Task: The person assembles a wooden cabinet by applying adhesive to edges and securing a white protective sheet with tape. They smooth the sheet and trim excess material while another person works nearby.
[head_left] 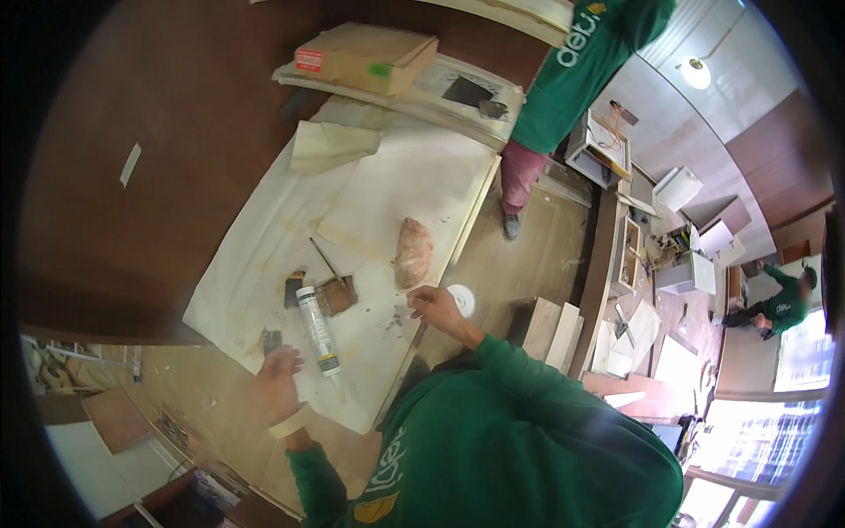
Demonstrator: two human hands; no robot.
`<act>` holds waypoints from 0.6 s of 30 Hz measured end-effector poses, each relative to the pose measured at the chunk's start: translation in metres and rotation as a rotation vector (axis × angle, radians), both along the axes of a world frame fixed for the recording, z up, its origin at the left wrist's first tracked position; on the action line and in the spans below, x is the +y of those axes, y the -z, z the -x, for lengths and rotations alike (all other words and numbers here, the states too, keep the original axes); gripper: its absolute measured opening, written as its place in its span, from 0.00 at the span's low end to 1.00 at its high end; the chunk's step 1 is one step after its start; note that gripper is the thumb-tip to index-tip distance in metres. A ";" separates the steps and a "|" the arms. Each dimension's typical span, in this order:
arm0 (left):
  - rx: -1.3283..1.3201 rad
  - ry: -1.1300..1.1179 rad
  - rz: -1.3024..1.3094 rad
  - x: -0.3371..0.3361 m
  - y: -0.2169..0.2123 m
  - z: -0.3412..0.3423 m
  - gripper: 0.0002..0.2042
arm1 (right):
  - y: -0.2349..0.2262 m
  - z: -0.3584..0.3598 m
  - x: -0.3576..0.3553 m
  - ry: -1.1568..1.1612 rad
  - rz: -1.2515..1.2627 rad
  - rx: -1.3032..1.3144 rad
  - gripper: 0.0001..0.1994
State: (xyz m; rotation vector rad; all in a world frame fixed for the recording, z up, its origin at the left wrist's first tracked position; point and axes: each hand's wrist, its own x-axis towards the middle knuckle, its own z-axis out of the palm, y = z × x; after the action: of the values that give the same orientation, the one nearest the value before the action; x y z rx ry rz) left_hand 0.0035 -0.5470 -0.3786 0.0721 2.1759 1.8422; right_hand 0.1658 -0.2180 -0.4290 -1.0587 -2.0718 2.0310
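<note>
Cream sheeting (251, 255) covers our counter (476, 211), probably to guard the surface. On it the white cartridge tube (319, 333) lies flat between our two hands, nozzle toward us, perhaps set there for easy reach. A thin stick (326, 257) leans onto the brown square piece (336, 297), likely to hold its tip off the sheet. Our left hand (279, 380) is loosely spread near a grey scrap (271, 338); contact we cannot tell. Our right hand (437, 310) curls narrow, fingertips close; whether they pinch something, we cannot tell.
</note>
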 end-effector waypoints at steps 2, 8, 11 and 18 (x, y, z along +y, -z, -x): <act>-0.058 0.082 -0.128 0.040 0.007 -0.010 0.11 | -0.014 -0.008 -0.007 -0.077 0.023 0.050 0.14; -0.478 0.192 -0.352 0.180 -0.011 -0.035 0.11 | -0.081 -0.039 -0.031 -0.447 -0.095 0.272 0.16; -0.528 0.163 -0.416 0.233 -0.004 -0.038 0.10 | -0.079 -0.050 -0.027 -0.459 -0.283 0.358 0.19; -0.711 0.119 -0.474 0.296 0.020 -0.067 0.08 | -0.077 -0.086 0.012 -0.079 -0.293 0.394 0.23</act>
State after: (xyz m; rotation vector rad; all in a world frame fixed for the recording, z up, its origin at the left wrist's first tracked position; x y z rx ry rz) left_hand 0.0703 -0.2515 -0.3985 -0.3020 1.2211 1.8893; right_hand 0.2514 -0.2056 -0.3519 -0.4916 -2.1286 1.7171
